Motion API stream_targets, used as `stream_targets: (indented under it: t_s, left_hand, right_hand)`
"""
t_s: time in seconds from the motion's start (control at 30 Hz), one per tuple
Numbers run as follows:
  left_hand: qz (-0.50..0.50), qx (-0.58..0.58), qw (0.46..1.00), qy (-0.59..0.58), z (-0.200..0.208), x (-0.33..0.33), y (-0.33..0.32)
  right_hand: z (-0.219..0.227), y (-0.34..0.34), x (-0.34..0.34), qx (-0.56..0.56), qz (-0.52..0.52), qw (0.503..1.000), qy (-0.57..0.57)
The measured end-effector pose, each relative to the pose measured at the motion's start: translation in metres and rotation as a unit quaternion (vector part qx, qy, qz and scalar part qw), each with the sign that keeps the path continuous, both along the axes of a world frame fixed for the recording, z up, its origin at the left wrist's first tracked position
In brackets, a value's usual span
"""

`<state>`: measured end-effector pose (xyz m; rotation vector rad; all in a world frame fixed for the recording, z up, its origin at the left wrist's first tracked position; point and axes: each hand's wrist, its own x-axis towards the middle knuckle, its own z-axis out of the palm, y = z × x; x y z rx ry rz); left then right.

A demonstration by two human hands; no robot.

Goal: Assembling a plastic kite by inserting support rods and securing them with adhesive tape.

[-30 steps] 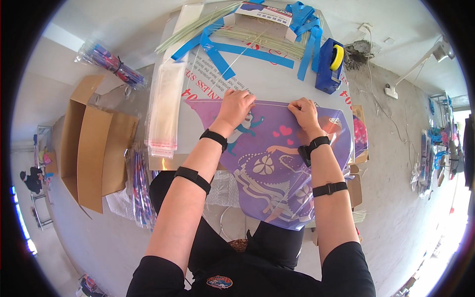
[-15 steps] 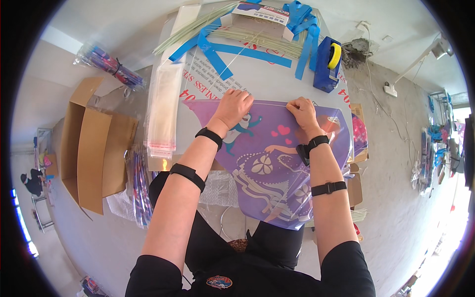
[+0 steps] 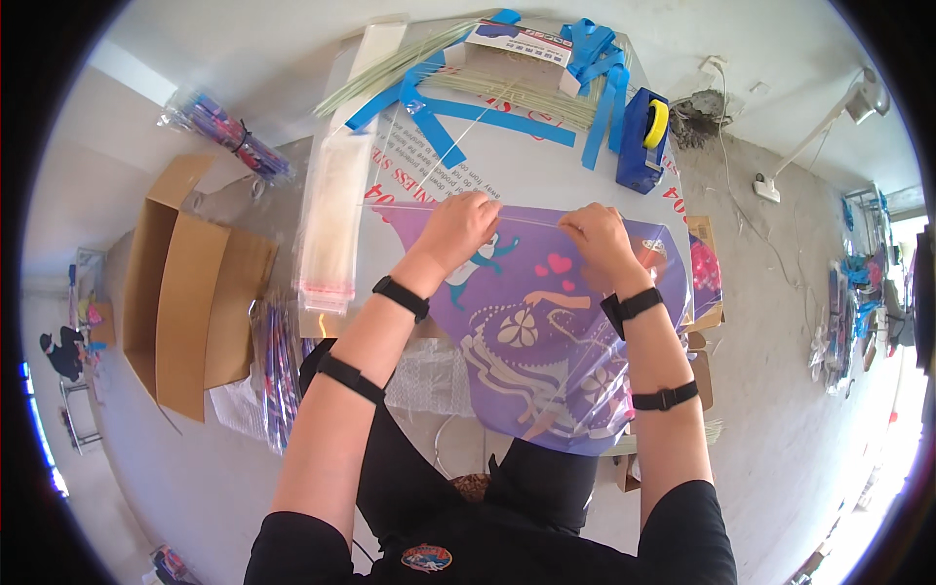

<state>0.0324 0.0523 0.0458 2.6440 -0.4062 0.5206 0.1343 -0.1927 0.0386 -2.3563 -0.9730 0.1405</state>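
A purple kite sheet (image 3: pixel 522 327), printed with a white-skirted figure and pink hearts, lies over the near part of the table and hangs down toward my lap. Along its far edge runs a thin pale rod (image 3: pixel 529 217). My left hand (image 3: pixel 460 234), its fingers closed in a pinch, is at the rod near the middle of that edge. A short gap to the right, my right hand (image 3: pixel 602 242) pinches the same rod between thumb and fingers. Both palms hide part of the sheet; whether film is pinched along with the rod cannot be made out.
Blue strips (image 3: pixel 507 115) and thin pale sticks (image 3: pixel 385 83) lie at the table's back around a small carton (image 3: pixel 517 44). A blue tape dispenser (image 3: pixel 639 161) stands right. Clear plastic sleeves (image 3: pixel 336 224) lie left, beside an open cardboard box (image 3: pixel 185 302).
My right hand has come slightly nearer to me along the edge, and the rod between my hands now slants. My left wrist has shifted a little to the left. The view has shifted slightly.
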Motion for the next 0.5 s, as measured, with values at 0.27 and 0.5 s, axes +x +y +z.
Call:
stream_targets:
  t_s: [0.27, 0.5]
  left_hand:
    - [-0.06, 0.029, 0.998, -0.019, 0.07, -0.081, -0.026]
    - [-0.088, 0.04, 0.995, -0.004, 0.103, -0.15, -0.061]
  right_hand:
    - [0.068, -0.008, -0.092, 0.057, 0.131, 0.99, 0.007]
    - [0.108, -0.019, -0.163, 0.053, 0.175, 0.983, 0.032]
